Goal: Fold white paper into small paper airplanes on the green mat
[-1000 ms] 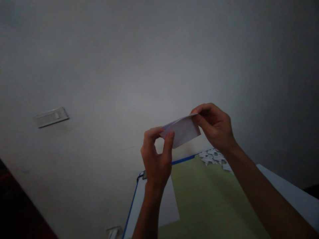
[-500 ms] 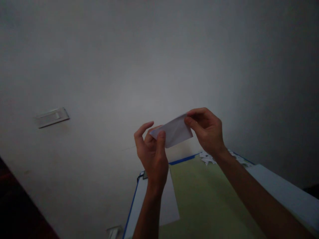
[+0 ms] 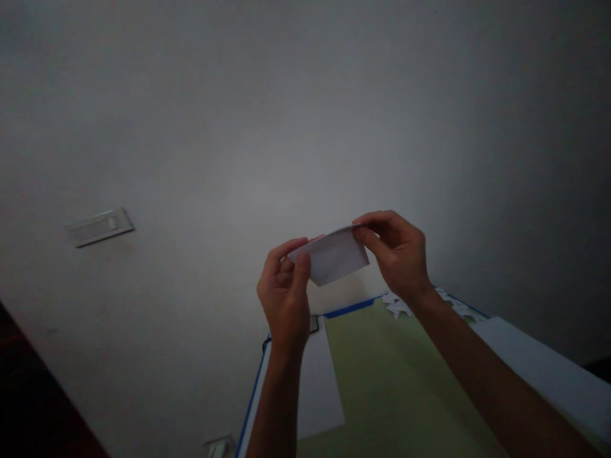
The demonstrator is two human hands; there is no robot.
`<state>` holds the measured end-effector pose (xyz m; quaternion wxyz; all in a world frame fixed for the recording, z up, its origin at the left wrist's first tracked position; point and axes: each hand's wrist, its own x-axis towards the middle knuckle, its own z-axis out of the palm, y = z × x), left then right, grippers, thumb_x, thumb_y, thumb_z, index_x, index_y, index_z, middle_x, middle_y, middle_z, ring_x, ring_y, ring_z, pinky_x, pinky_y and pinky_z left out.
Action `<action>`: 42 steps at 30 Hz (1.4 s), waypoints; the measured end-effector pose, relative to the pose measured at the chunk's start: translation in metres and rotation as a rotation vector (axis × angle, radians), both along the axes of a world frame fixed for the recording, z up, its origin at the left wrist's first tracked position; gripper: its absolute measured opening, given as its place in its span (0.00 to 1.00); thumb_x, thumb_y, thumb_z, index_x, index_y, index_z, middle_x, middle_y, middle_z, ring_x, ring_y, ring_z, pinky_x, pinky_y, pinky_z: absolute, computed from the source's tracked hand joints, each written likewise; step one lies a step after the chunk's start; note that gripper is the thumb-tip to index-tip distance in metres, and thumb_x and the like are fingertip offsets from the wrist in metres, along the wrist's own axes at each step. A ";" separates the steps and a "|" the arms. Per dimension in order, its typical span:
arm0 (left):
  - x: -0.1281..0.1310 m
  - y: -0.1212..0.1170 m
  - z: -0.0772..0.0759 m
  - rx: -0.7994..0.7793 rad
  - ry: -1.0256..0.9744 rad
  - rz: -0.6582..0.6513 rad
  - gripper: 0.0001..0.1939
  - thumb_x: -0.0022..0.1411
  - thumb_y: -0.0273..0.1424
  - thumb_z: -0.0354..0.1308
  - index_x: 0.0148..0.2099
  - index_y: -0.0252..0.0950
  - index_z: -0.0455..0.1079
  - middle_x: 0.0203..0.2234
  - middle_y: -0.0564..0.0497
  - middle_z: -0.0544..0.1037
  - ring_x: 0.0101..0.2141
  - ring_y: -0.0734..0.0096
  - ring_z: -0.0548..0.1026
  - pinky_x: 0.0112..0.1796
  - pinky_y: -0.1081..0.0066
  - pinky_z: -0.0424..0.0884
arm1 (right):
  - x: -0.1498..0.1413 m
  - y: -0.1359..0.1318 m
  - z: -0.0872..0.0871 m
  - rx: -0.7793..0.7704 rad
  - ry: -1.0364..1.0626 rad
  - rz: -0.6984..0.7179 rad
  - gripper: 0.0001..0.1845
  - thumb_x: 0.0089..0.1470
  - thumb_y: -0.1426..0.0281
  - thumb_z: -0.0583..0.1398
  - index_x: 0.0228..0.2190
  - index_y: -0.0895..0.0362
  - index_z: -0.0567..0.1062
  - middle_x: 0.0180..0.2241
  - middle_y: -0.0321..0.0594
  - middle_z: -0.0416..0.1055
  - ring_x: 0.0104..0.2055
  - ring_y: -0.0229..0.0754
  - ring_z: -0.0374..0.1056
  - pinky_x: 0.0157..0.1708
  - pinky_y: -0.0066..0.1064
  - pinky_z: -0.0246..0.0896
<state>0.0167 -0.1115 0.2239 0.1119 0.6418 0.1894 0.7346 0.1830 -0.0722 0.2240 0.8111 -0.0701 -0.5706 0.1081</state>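
A small folded piece of white paper (image 3: 337, 256) is held up in front of the wall, above the far edge of the table. My left hand (image 3: 285, 292) pinches its left end, thumb on the near face and fingers behind. The upper right corner is gripped between the thumb and fingers of my right hand (image 3: 394, 251). The paper slants, its right end higher than its left. Part of its left end is hidden by my left thumb.
The green-topped table (image 3: 396, 375) has a blue edge. On its left lies a white sheet (image 3: 319, 394), with a dark-edged object (image 3: 314, 323) behind it. White paper pieces (image 3: 396, 305) lie at the far right, near a large white sheet (image 3: 539, 369). A switch plate (image 3: 100, 227) is on the wall.
My left hand has shifted slightly left, and its raised index finger has come down onto the paper's upper edge. The right hand has barely moved.
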 end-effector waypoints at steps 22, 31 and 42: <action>0.010 -0.001 -0.005 0.175 -0.160 0.669 0.13 0.75 0.40 0.52 0.40 0.37 0.69 0.25 0.57 0.68 0.23 0.77 0.65 0.24 0.76 0.59 | -0.032 -0.020 -0.003 -0.096 0.029 -0.056 0.02 0.62 0.69 0.62 0.37 0.52 0.76 0.35 0.37 0.74 0.38 0.39 0.71 0.29 0.28 0.69; 0.007 0.004 -0.002 0.159 -0.033 0.692 0.13 0.75 0.40 0.50 0.42 0.38 0.69 0.22 0.58 0.66 0.20 0.79 0.62 0.21 0.76 0.56 | -0.031 -0.019 -0.005 -0.119 0.065 -0.130 0.02 0.62 0.70 0.61 0.37 0.52 0.76 0.35 0.37 0.73 0.37 0.39 0.69 0.25 0.26 0.66; 0.008 -0.004 0.004 0.060 -0.064 0.566 0.16 0.74 0.45 0.51 0.42 0.38 0.70 0.21 0.59 0.64 0.18 0.81 0.58 0.18 0.78 0.52 | -0.033 -0.019 -0.009 -0.130 0.067 -0.119 0.02 0.61 0.71 0.62 0.37 0.53 0.76 0.36 0.37 0.73 0.37 0.39 0.70 0.26 0.26 0.66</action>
